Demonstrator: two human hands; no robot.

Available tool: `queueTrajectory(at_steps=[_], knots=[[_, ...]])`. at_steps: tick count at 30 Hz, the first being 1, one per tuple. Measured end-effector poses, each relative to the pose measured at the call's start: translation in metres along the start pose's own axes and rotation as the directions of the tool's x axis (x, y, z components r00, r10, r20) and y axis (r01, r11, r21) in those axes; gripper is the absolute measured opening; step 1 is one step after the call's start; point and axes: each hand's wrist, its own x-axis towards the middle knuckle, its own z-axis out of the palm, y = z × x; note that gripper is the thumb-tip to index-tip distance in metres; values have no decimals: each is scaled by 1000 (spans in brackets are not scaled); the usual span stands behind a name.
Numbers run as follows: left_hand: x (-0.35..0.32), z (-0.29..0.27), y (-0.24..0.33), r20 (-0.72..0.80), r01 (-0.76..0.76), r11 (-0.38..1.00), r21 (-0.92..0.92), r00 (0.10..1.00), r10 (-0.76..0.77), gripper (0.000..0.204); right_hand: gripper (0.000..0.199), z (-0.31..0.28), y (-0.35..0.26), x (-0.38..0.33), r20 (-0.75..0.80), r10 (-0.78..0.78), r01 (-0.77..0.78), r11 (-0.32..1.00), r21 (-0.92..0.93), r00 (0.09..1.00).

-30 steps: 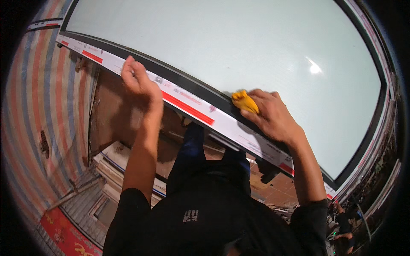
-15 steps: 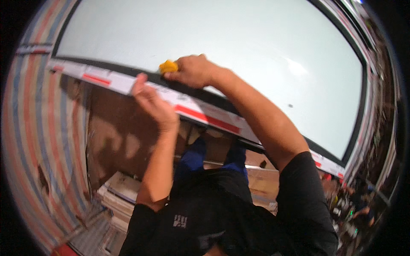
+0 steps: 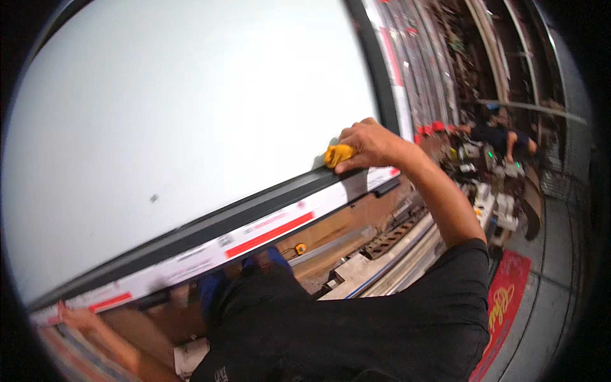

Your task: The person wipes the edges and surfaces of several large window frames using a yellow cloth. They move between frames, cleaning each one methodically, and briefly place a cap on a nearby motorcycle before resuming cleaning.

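A large framed pane [image 3: 191, 102] with a whitish surface and a dark frame [image 3: 223, 219] spreads in front of me. White film with red bars [image 3: 270, 232] covers the frame's outer side. My right hand [image 3: 371, 145] is closed on a bunched yellow cloth [image 3: 338, 155], pressed to the pane's near right corner, where glass meets frame. Far to the left, my left hand [image 3: 77, 318] touches the film-covered near edge close to the left corner. Its fingers look extended, though small and slightly blurred.
Below the frame lie a yellow tape measure [image 3: 301, 249] and long pale profiles [image 3: 388, 270]. To the right, another person [image 3: 503, 137] bends by machinery. Long wrapped bars [image 3: 423, 57] stand beyond the pane's right side. A red mat [image 3: 506, 305] lies on the grey floor.
My view has swung right. My right hand has carried the yellow cloth along the frame to the right corner. My left hand has moved apart from it, toward the left end.
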Motion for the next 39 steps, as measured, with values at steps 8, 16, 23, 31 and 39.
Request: queueTrajectory(at_steps=[8,16,23,31,39], knots=[[5,10,-10,19,-179,942,285,983,181,44,59,33,25,3,-146,7,53,916,397,989],[-47,-36,83,-60,339,765,-548,896,-440,65,43,30,-316,129,-426,-437,513,855,75,792],[-58,-109,70,428,421,-99,-902,901,-71,102,62,22,-652,273,-374,-388,414,910,-12,843],[-166,-169,-188,873,877,268,-399,452,-181,81,72,10,-934,402,-443,-417,410,904,-117,793],[-291,-205,-381,640,903,378,206,168,-750,68,71,12,-778,343,-387,-376,396,918,-29,842]])
